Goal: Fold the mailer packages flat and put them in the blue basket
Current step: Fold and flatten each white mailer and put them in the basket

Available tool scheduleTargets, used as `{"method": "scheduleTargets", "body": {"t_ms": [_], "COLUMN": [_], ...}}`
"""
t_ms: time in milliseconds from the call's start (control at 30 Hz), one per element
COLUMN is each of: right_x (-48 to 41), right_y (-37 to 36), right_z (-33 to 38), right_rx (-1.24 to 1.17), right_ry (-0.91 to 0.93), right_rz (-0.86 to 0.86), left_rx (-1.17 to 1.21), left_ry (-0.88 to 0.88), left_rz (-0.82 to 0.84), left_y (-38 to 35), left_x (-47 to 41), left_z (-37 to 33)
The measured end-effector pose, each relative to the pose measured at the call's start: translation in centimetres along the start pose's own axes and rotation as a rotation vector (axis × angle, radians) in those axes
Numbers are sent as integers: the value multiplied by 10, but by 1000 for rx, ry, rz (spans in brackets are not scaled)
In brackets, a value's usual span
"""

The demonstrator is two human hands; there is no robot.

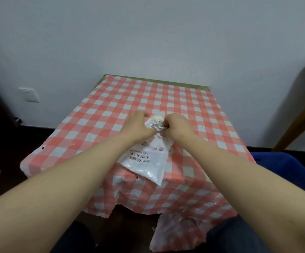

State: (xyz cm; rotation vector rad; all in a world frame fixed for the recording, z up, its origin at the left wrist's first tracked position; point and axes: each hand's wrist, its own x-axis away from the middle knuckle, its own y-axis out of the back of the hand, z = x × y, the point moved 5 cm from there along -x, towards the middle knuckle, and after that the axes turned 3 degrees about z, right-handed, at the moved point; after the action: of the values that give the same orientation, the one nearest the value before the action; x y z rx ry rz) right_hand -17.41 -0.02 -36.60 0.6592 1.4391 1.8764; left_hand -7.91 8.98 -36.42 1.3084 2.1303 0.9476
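Both hands meet at the top of a white mailer bag [148, 157] on the checked table [111, 110]. The left hand [136, 127] and right hand [178, 127] pinch its crumpled end. A blue basket [294, 170] sits nearby.

Left hand [138, 125] and right hand [178, 129] grip white mailer [148, 157]; checked table [111, 106].
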Motion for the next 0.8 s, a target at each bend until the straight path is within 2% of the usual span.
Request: {"method": "scheduleTargets", "body": {"t_ms": [200,300,400,500,600,633,700,800], "right_x": [10,10,8,13,13,12,7,6], "right_y": [24,34,32,32,33,34,35,32], "right_z": [-7,-13,-14,-14,-14,-17,-23,-19], "right_rx": [-569,-687,-661,-800,-886,-882,-898,-936], "right_ry": [-34,-47,-28,-40,-34,-53,-86,-46], "right_rz": [-82,-126,-72,-35,-17,-49,-97,-12], "left_rx": [463,607,515,363,0,-28,78,227], "left_ry": [204,225,178,140,161,158,138,191], "left_rz": [-70,-47,-83,-175,-295,-338,-309,-157], "left_y": [17,17,20,27,32,33,28,13], "left_x": [-9,-8,-7,-4,0,2,1,2], "left_z": [-1,-5,-8,-7,-8,-10,-13,-14]}}
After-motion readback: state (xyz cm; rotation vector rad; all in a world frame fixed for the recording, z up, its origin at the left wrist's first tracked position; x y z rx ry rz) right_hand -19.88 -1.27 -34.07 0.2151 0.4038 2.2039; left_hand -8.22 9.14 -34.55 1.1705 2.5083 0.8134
